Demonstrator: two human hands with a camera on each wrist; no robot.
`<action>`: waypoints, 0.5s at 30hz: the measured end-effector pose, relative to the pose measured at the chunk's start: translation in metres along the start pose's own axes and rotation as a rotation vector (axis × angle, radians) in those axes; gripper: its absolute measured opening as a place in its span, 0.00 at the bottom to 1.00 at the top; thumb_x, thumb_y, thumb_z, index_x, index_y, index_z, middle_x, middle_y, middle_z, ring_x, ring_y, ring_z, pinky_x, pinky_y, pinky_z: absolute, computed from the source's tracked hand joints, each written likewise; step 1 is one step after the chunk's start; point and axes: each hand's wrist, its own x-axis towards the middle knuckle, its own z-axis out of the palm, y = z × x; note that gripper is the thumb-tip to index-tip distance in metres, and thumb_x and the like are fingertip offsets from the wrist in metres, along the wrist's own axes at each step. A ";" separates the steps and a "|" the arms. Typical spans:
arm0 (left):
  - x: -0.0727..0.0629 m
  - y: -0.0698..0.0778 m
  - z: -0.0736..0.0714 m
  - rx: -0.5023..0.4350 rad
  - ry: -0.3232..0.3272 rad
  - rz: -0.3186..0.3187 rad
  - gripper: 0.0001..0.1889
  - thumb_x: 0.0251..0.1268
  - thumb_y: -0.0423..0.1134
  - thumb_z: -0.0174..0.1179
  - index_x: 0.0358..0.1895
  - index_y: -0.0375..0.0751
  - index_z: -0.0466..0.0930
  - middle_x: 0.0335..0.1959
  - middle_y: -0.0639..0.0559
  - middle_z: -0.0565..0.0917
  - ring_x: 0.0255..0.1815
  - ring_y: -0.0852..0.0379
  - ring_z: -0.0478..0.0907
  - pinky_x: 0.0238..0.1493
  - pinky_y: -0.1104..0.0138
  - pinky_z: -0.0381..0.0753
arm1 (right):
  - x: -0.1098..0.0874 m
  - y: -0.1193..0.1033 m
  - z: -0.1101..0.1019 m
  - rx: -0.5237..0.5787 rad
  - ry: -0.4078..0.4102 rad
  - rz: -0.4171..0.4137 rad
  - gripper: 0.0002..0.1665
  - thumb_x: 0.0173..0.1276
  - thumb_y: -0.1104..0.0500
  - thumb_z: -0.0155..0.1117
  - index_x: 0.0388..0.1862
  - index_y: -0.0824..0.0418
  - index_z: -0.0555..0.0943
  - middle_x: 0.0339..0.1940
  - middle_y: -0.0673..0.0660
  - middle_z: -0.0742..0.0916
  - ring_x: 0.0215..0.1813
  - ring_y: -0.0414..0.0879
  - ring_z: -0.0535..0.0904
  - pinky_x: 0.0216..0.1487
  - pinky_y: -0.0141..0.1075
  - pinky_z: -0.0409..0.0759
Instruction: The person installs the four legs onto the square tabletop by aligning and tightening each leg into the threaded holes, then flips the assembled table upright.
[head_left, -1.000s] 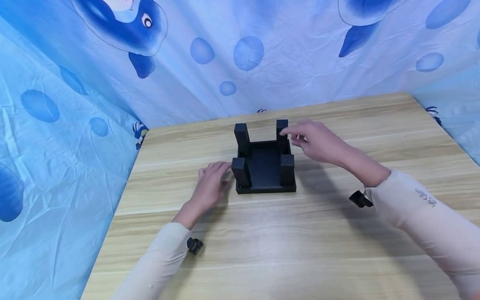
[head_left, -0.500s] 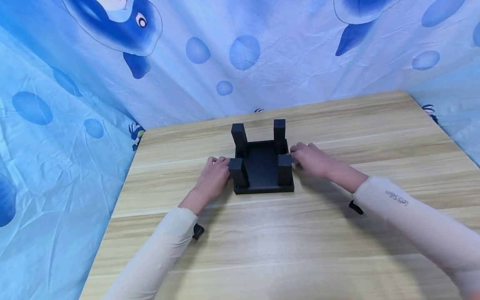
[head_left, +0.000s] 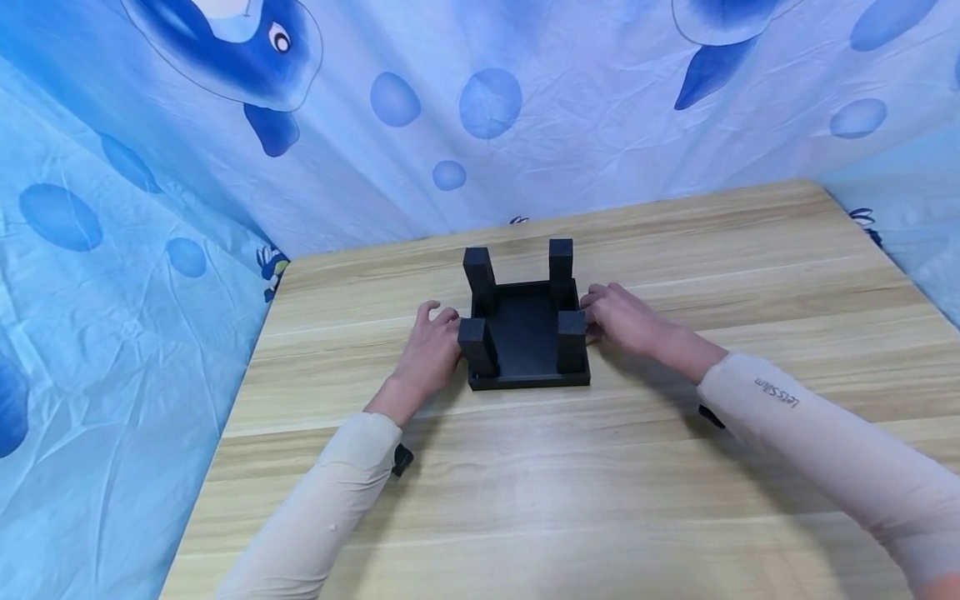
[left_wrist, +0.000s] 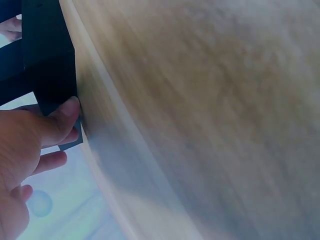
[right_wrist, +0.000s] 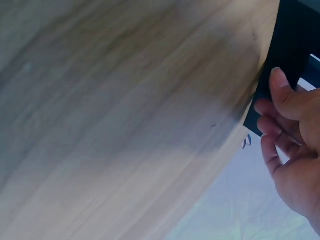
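A small black stand lies on the wooden table, its flat, low-rimmed panel down and a square post rising at each corner. At its left side my left hand holds the edge. In the left wrist view the thumb lies against the black side wall, a fingertip just below it. My right hand holds the opposite edge. Seen from the right wrist, its thumb presses the side wall and curled fingers sit beneath. Part of each hand's fingers is hidden from the head view by the stand.
The light wooden table extends around the stand, its far edge near a blue cloth backdrop printed with sea animals and bubbles. More cloth hangs along the left. Small black wrist devices show below the sleeves.
My right hand has come down from beside the far right post to the stand's right edge. My left hand has shifted slightly forward along the left edge. The stand stays on the table.
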 end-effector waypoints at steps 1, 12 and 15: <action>0.000 -0.001 0.000 0.004 0.005 0.001 0.08 0.54 0.28 0.63 0.26 0.47 0.85 0.33 0.52 0.85 0.46 0.50 0.74 0.64 0.46 0.56 | 0.001 0.001 0.000 0.000 0.012 -0.028 0.12 0.45 0.69 0.77 0.15 0.58 0.81 0.21 0.51 0.78 0.29 0.47 0.69 0.29 0.40 0.65; 0.011 -0.005 -0.004 0.048 0.039 0.026 0.10 0.53 0.27 0.59 0.22 0.46 0.85 0.25 0.54 0.85 0.45 0.52 0.73 0.62 0.51 0.54 | 0.005 0.014 0.000 0.069 0.057 -0.198 0.18 0.39 0.81 0.63 0.12 0.58 0.79 0.19 0.48 0.75 0.26 0.41 0.63 0.26 0.33 0.67; 0.012 -0.006 -0.013 0.084 0.032 0.015 0.09 0.52 0.28 0.62 0.20 0.46 0.84 0.27 0.54 0.85 0.47 0.52 0.72 0.62 0.51 0.54 | 0.006 0.014 -0.007 0.053 0.068 -0.201 0.20 0.38 0.83 0.60 0.12 0.58 0.78 0.18 0.48 0.73 0.26 0.42 0.63 0.26 0.33 0.67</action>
